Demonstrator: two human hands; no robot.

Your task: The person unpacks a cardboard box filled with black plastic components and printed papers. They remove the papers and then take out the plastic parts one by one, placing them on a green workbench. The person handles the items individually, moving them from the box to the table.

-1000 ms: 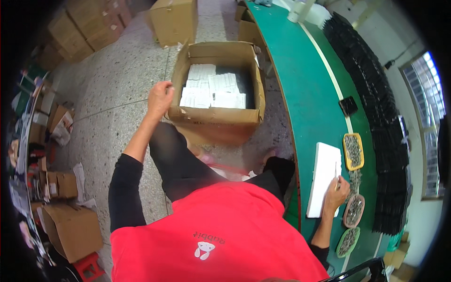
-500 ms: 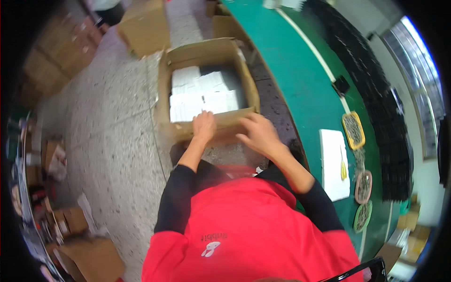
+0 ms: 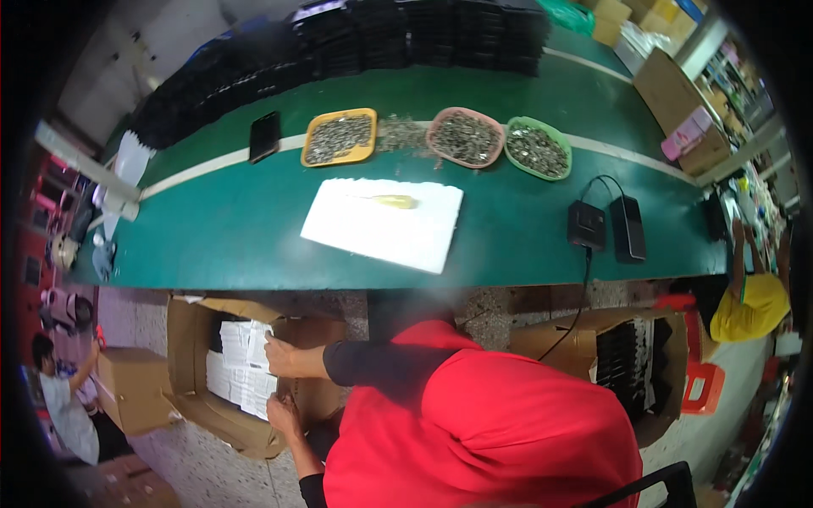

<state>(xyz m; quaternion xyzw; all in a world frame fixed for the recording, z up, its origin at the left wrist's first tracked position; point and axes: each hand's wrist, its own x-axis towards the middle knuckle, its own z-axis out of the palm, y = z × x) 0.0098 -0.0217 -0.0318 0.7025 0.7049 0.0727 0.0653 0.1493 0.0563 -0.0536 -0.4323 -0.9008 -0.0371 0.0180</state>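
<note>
An open cardboard box (image 3: 199, 419) stands on the floor at the left, below the table's front edge. White flat pieces (image 3: 240, 370) lie in it, with something dark beside them. My right hand (image 3: 288, 356), on the side nearer the table, has its fingers bent over the box's near edge, beside the white pieces. Lower down, my left hand (image 3: 284, 413) is closed on the same edge. The fingertips of both hands are partly hidden.
On the green table (image 3: 517, 241) lie a white foam board (image 3: 385, 233) with a yellow-handled tool, a phone (image 3: 264, 136), three trays of small metal parts and two black devices (image 3: 586, 225). Another box (image 3: 559, 334) holds black pieces. Other people are at the left and right.
My view has swung to the right, so the table now runs across the top and the box sits at the left. My right hand, apart from the box's edge before, has come onto it.
</note>
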